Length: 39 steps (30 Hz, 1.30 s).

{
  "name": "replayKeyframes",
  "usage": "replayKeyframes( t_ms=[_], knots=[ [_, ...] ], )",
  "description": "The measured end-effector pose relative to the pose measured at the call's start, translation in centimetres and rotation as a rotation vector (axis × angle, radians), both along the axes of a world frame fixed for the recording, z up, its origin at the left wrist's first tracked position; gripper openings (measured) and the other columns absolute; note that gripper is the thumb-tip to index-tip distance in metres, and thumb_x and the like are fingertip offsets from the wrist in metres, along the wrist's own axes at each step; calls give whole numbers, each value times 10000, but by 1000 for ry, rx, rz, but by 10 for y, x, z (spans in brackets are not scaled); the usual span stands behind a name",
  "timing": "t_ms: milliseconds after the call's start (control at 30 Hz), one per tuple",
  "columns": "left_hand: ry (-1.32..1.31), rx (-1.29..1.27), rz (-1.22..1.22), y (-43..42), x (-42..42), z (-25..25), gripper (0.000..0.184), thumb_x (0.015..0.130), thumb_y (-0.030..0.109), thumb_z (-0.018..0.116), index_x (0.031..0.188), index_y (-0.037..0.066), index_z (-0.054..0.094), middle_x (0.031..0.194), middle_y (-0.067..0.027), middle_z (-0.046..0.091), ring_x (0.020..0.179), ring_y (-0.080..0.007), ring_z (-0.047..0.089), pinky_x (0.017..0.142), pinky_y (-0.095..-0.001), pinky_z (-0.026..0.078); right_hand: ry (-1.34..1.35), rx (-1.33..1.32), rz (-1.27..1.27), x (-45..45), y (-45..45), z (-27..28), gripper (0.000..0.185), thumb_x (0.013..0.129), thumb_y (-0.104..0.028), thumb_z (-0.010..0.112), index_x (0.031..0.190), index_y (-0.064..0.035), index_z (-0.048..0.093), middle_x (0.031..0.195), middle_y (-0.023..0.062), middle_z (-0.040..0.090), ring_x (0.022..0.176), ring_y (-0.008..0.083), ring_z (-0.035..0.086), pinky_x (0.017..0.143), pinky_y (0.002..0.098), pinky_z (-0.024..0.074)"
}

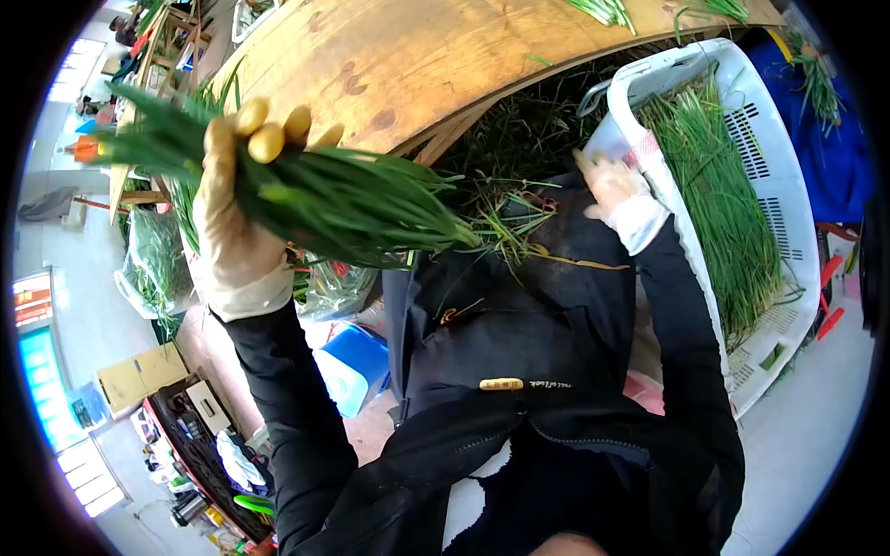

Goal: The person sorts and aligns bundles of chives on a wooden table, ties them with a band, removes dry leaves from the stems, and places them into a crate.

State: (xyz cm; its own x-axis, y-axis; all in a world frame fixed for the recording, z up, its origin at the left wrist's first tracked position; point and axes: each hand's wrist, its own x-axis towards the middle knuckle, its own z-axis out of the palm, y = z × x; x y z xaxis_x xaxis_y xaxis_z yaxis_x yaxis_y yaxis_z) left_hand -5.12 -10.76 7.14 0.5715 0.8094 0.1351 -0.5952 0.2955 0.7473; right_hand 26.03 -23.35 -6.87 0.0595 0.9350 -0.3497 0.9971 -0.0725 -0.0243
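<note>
My left hand point(227, 199), in a cream rubber glove, is raised at the left and closed around a thick bunch of garlic chives point(352, 199). The leaves spread out to the left, and the stem ends point right over my lap. My right hand point(614, 188), gloved too, is beside the near wall of the white plastic basket point(640, 120); its fingers are apart and nothing shows in them. More garlic chives point(714, 185) lie lengthwise inside that basket. Loose yellowed leaves and trimmings point(514, 222) rest on my black apron point(519, 324).
A wooden table point(417, 65) curves across the front, with a few chives point(603, 9) at its far edge. Dark greens lie beneath it. A blue-and-white container point(352, 366) stands at left on the floor, near plastic bags of greens point(153, 259).
</note>
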Motion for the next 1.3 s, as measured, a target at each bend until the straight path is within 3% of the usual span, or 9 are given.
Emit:
replayKeyframes(
  t_ms=[100,200,367,500,567,700,933,1067,1300],
  knots=[
    [17,-94,-83,4,40,1,282,873,250,505,994,-4,512,743,-39,518,693,-189,506,795,-369,445,762,505,343,-29,28,54,1122,511,-410,788,1361,-69,140,1366,164,246,1223,299,320,998,353,272],
    [187,-27,-277,4,78,1,551,777,248,631,1217,8,404,1028,-78,528,1089,-247,422,963,-397,325,1120,686,515,-67,52,100,1103,532,-381,807,1347,-25,153,1317,138,331,1184,224,360,978,326,290],
    [86,44,-311,6,122,3,946,686,175,737,1353,95,71,1235,-142,404,1078,-236,461,880,-355,434,1650,570,-407,-69,61,102,323,711,-79,675,1014,-33,572,819,28,604,724,105,571,645,249,475],
    [608,972,108,-20,106,-42,1073,435,192,851,1292,-8,237,1306,-195,307,1252,-305,247,1031,-401,213,2156,731,-348,-15,55,85,352,753,-68,601,1096,-36,530,821,72,608,674,127,573,633,267,486],
    [738,778,-130,-34,100,-82,919,574,97,783,1324,68,253,1351,-111,292,1260,-223,247,1028,-345,225,2385,863,-476,0,50,78,358,772,-53,557,1122,-10,497,844,89,609,692,143,572,666,284,487],
    [799,65,-372,-53,66,-111,203,893,130,417,984,-16,525,652,-70,597,441,-69,478,409,-175,364,2696,757,-236,24,32,63,443,746,-8,536,1175,35,435,647,5,436,573,106,432,620,249,411],
    [483,-28,-163,-54,33,-156,379,886,357,450,744,18,544,618,-45,547,506,-102,468,492,-221,384,2767,780,41,56,-2,43,363,795,-41,478,1154,10,462,667,-22,453,606,86,435,743,252,387],
    [241,-359,-330,-86,75,-135,468,737,278,684,1036,4,450,899,-113,581,822,-199,578,759,-282,485,2775,657,125,44,-2,54,145,755,2,523,890,-50,517,608,-46,433,567,70,457,740,248,388],
    [342,-360,-624,-87,85,-145,233,805,216,609,899,8,564,662,-56,615,470,-70,521,404,-158,379,2566,461,234,41,0,62,244,785,-25,478,1029,-21,487,621,-3,475,582,105,448,654,260,335]
  ],
)
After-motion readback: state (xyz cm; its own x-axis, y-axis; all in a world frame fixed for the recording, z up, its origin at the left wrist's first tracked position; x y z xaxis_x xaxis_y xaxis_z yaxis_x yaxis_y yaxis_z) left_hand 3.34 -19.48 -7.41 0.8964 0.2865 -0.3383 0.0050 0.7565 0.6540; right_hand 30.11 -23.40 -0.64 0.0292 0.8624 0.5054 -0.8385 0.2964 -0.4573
